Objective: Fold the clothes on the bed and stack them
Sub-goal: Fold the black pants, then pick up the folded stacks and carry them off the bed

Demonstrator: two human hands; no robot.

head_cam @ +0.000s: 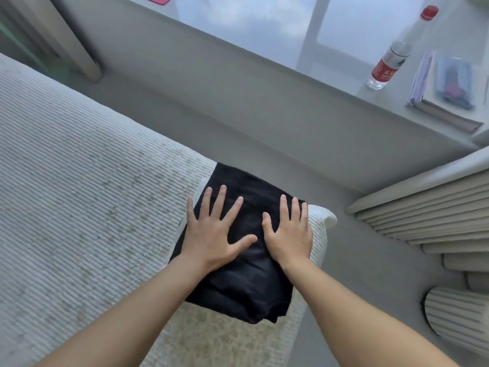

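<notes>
Two bare arms reach forward from the bottom of the view, side by side, and both hands lie flat with their palms down and their backs facing up. The left hand (214,231) has its fingers straight and spread wide like a fan, with the thumb sticking out to the right toward the other hand. The right hand (289,231) sits just beside it, a small gap between the two thumbs, with its fingers straight and closer together and pointing away from the body.
</notes>
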